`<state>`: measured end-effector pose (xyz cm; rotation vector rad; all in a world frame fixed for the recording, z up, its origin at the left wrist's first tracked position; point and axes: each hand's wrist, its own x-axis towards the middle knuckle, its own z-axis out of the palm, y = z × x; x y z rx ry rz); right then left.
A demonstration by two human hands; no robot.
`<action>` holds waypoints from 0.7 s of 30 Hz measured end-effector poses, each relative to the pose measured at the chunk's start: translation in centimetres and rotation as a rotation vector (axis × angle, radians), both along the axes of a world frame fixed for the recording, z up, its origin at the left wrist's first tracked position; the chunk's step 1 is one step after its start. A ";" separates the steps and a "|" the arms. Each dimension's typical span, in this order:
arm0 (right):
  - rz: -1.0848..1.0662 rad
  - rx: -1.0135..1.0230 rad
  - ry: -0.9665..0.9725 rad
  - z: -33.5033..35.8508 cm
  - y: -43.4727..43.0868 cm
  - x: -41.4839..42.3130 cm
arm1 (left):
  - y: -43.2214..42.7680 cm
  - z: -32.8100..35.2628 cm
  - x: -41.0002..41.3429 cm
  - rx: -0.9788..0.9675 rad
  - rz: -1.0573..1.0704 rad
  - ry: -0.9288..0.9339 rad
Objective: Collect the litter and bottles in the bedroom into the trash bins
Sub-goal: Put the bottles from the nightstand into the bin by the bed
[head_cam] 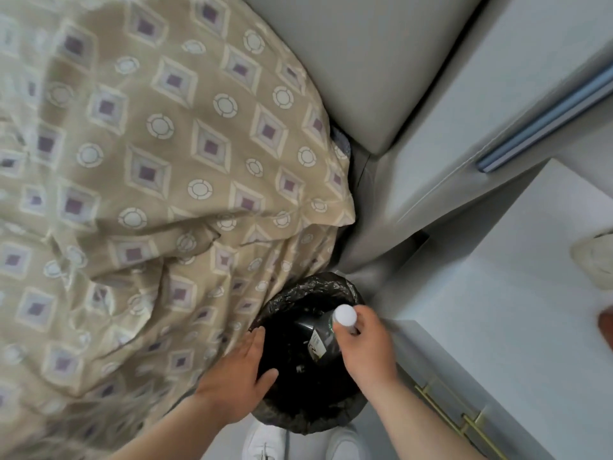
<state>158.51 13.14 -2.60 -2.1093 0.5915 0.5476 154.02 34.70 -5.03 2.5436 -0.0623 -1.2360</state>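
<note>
Right hand: we see our right hand (368,343) curled round the neck of the bottle (323,340), with the fingers just under its white cap (345,315).
Bottle: it is clear, with a label, and the cap points up to the camera; its lower part is inside the mouth of the trash bin (308,410).
Left hand: our left hand (242,366) lies flat with straight fingers close together on the left rim of the bin, and it holds nothing.
Trash bin: it has a black bag as lining and stands on the floor between the bed and the white nightstand (497,293).
Bed: a beige bedspread (149,161) with a pattern of diamonds hangs down and touches the bin.
Feet: our white shoes (265,443) are just below the bin.
</note>
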 end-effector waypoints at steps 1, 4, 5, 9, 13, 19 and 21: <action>0.015 -0.021 0.014 -0.9 0.4 0.6 | 0.1 0.3 0.0 -0.003 -0.024 0.030; 0.033 -0.038 0.056 -2.7 0.8 1.9 | 0.3 0.7 0.7 0.014 -0.008 0.062; 0.025 -0.040 0.074 -3.0 0.9 2.3 | 0.3 0.7 0.9 0.007 0.028 0.054; -0.012 -0.025 0.138 -2.9 1.4 3.4 | 0.5 0.3 1.0 -0.090 0.155 0.088; -0.002 0.001 0.170 0.1 1.6 3.4 | 0.1 1.5 1.0 -0.116 0.176 0.086; -0.019 0.110 0.097 10.6 -0.5 0.7 | -4.2 10.4 2.5 -0.324 0.365 -0.021; -0.075 0.154 0.069 15.0 -2.0 0.1 | -6.6 14.4 3.3 -0.362 0.366 -0.083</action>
